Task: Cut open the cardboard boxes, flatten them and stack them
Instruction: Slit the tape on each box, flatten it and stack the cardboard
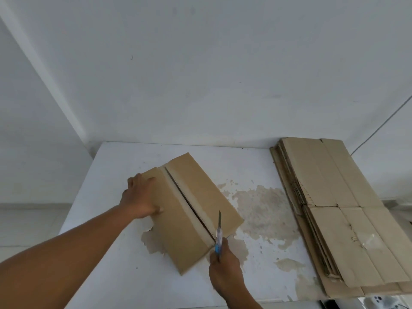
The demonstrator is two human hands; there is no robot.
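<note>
A brown cardboard box (196,192) lies on the white table (111,230), turned diagonally, its top seam slit and gaping along its length. My left hand (140,197) presses on the box's left top flap, fingers spread toward the far corner. My right hand (225,270) grips a blue utility knife (219,236) at the near end of the seam, blade extended and pointing up and away. A stack of flattened cardboard boxes (334,210) lies on the right side of the table.
The table top has patches of peeled paint (260,208) between the box and the stack. White walls rise behind and to the left. A thin cable (379,128) runs down the wall at the right. A white device (379,301) sits below the table's near right corner.
</note>
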